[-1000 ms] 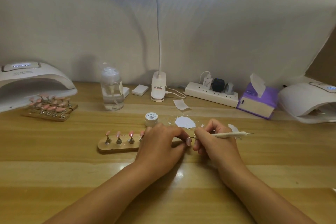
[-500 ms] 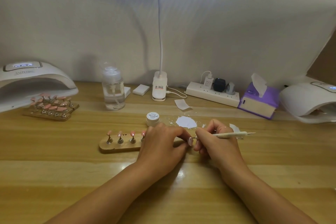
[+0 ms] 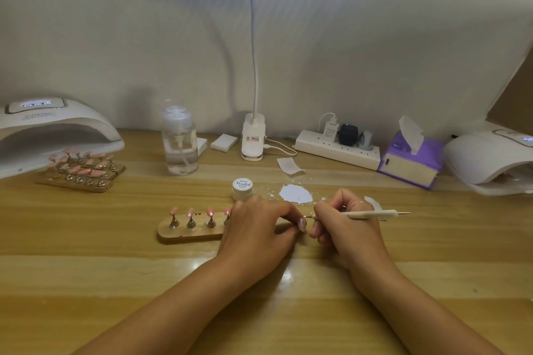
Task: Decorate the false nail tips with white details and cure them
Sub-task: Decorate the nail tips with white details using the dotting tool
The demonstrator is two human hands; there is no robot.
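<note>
On the desk (image 3: 115, 282), right hand (image 3: 346, 229) grips pen (image 3: 372, 214) crosswise, point aimed left at nail tip (image 3: 302, 223) pinched by left hand (image 3: 256, 228).

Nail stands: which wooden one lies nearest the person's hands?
The lone stand at mid-table, its right end under the left hand; the others sit grouped by the left lamp.

Left hand (image 3: 256, 228) covers the end of the wooden holder (image 3: 190, 235) nearest the grip, and any stand there; the nail tip (image 3: 302, 223) it pinches shows only as a pale sliver, with any white detail too small to tell; the fine point of the dotting tool (image 3: 372, 214), held in the right hand (image 3: 343, 225), is barely resolved; the paper scrap (image 3: 373, 203) just behind that hand is partly hidden; far left and far right of the grip, the left curing lamp (image 3: 52, 130) and right curing lamp (image 3: 490, 158) are cut by the frame edges.
</note>
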